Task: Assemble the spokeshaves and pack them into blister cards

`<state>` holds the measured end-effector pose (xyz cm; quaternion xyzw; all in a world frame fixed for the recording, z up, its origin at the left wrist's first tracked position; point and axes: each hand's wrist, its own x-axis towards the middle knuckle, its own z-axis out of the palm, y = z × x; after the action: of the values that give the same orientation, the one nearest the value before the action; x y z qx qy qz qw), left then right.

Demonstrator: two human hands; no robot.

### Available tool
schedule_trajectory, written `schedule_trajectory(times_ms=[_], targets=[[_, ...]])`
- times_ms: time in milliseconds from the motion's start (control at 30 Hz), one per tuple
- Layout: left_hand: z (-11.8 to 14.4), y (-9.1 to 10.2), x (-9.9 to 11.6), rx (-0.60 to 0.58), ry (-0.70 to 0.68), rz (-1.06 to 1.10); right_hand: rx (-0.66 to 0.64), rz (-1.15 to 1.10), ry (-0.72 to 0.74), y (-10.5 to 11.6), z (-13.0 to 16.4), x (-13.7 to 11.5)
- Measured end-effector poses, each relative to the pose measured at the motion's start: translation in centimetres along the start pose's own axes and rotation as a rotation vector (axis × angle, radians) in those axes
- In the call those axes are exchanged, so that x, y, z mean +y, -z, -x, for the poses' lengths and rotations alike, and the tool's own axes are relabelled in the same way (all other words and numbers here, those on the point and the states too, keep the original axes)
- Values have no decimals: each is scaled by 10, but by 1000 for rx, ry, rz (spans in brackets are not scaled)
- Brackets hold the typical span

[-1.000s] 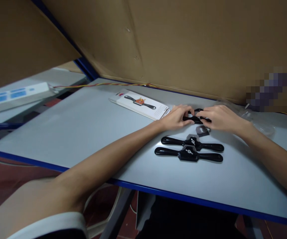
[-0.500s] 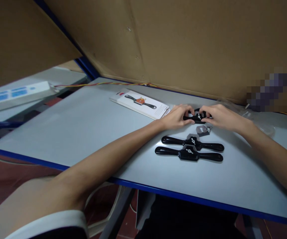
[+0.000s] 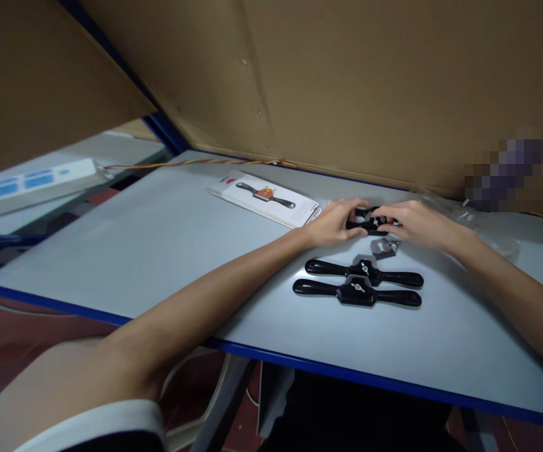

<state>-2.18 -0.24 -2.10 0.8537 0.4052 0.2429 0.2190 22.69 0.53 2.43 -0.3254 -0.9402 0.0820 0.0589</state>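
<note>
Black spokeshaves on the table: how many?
3. One spokeshave is held between the left hand and the right hand; a second lies nearer the person, a third nearest. The card only pictures one.

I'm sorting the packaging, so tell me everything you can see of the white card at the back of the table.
The white card is a flat, long rectangle, apparently printed cardboard, lying face up on the grey table. It shows a black two-handled tool with a red mark mid-way, plus a small red mark at one corner. Its right end lies by the left hand; contact is unclear.
</note>
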Motion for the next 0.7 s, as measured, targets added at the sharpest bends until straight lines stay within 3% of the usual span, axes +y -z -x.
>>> schedule_trajectory(times_ms=[200, 300, 500, 700], targets=[[-1, 2, 0, -36, -37, -59, -44, 409, -55, 1, -3, -16], [-2, 2, 1, -40, -32, -59, -76, 492, -33, 0, -5, -24], [-4, 1, 0, -39, -39, -75, -145, 484, -83, -4, -8, -32], [-2, 16, 2, -113, -38, -81, -173, 274, -249, 25, 4, -42]])
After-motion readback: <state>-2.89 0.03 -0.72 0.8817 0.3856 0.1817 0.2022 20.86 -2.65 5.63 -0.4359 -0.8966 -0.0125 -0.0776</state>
